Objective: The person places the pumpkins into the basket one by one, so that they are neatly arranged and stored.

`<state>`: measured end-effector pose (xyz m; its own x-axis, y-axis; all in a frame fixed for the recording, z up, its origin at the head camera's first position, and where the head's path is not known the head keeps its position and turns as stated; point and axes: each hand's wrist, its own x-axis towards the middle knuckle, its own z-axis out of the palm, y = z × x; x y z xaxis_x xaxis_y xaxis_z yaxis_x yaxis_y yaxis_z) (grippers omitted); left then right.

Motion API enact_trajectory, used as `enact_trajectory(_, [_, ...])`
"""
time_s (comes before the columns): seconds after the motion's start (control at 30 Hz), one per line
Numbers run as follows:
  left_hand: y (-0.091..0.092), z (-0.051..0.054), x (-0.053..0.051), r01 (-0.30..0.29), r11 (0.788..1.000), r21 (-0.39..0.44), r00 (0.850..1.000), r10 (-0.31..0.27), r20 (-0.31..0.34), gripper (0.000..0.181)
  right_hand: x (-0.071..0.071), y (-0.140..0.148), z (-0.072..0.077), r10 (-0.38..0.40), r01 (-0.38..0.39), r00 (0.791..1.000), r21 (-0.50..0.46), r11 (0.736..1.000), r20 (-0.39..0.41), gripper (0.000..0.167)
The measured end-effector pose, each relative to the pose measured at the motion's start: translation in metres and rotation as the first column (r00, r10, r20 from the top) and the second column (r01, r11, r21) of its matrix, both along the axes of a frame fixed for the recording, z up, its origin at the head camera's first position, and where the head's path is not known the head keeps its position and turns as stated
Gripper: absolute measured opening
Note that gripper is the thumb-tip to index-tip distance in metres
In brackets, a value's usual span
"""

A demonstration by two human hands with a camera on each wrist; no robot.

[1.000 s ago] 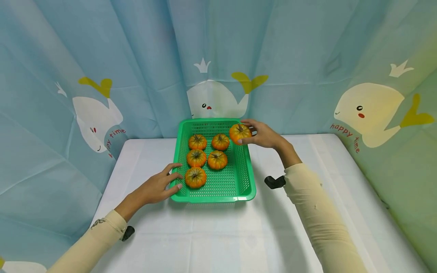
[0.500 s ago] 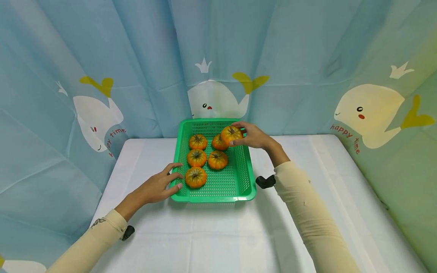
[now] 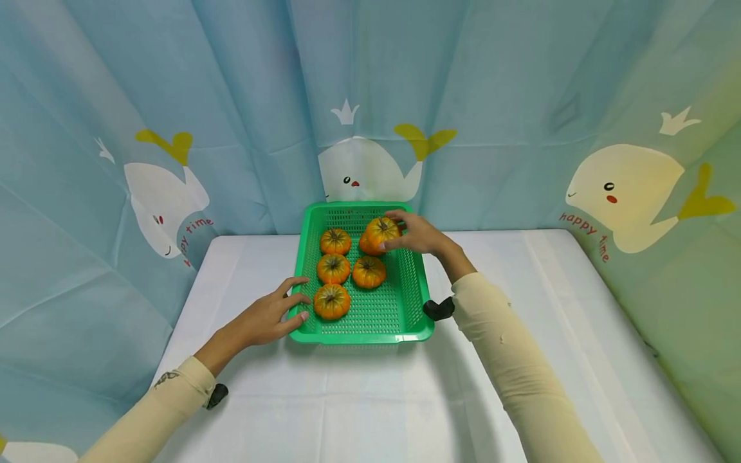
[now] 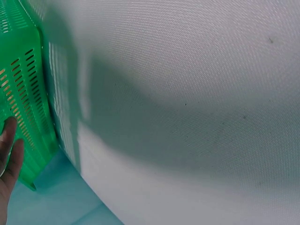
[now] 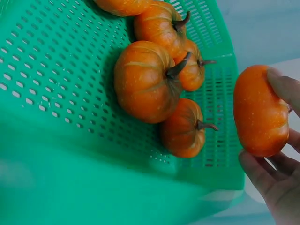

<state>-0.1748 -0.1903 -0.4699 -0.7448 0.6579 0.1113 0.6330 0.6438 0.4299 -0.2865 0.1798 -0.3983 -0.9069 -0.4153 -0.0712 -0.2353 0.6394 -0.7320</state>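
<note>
In the head view my right hand (image 3: 421, 235) grips a small orange pumpkin (image 3: 381, 233) above the back right of a green plastic basket (image 3: 359, 337). It partly covers another pumpkin (image 3: 365, 247) lying in the basket. The right wrist view has the held pumpkin (image 5: 260, 112) tilted sideways between thumb and fingers, raised off the basket floor. My left hand (image 3: 263, 316), fingers spread and relaxed, rests at the basket's left rim. Closest to it is the front left pumpkin (image 3: 332, 302). Only fingertips (image 4: 16, 157) of that hand show against the basket's side wall in the left wrist view.
Three more pumpkins sit in the basket: back left (image 3: 335, 242), middle left (image 3: 332, 269) and middle (image 3: 369, 272). The basket stands on a white-covered table (image 3: 370, 399). A blue curtain (image 3: 243, 116) printed with whales hangs close behind the basket.
My right hand has moved left and slightly down with its pumpkin, from over the basket's right rim to above the back right pumpkin. The left hand and the basket stay put.
</note>
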Motion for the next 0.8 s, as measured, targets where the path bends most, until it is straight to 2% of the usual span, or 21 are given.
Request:
enact_trajectory(0.4, [-0.001,-0.002,0.000,0.000,1.000,-0.005,1.000,0.000,-0.008,0.034,-0.002,-0.012,-0.005,-0.023,0.023,1.000,0.032,0.999,0.008,0.076])
enact_trajectory(0.63, [-0.001,-0.002,-0.001,0.002,1.000,0.006,1.000,-0.002,-0.009,0.034,-0.005,-0.019,-0.009,-0.031,0.029,0.999,0.059,0.998,0.034,0.078])
enact_trajectory(0.8, [-0.001,-0.002,-0.001,0.007,1.000,0.018,1.000,-0.006,-0.020,0.032,-0.007,-0.022,-0.014,-0.029,0.028,0.999,0.067,0.997,0.024,0.080])
